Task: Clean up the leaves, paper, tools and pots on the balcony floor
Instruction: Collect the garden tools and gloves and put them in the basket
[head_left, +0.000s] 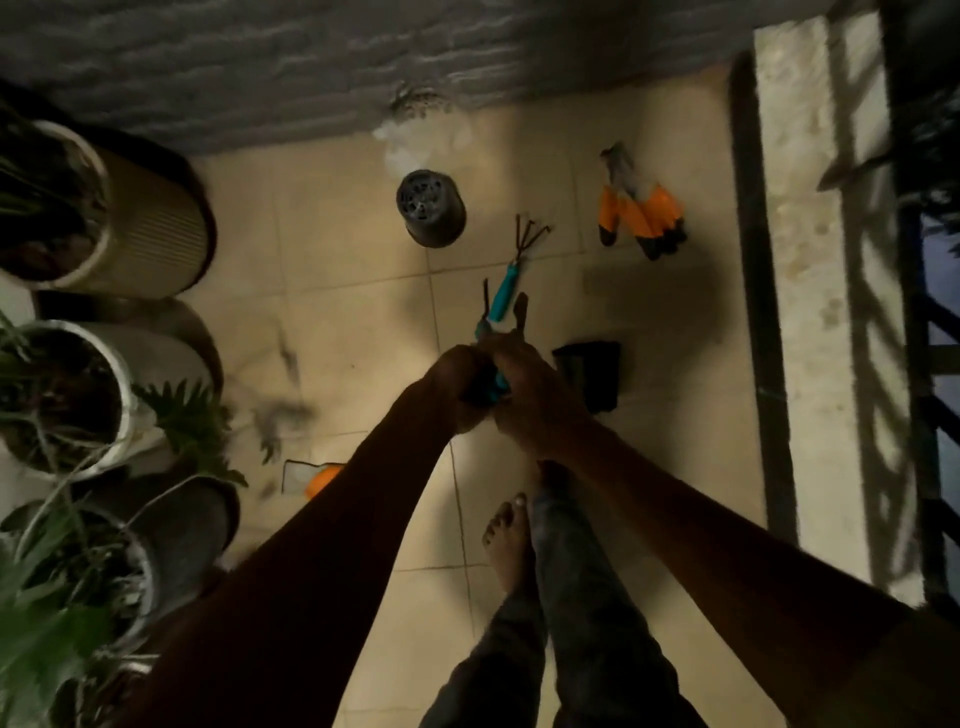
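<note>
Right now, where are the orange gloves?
In the head view, the orange gloves lie on the tiled floor at upper right, beside the little rake and near the railing ledge.

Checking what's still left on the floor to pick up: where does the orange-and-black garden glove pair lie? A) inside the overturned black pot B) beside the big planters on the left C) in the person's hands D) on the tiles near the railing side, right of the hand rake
D: the gloves lie on the bare tiles, to the right of the teal-handled hand rake, apart from it.
</note>
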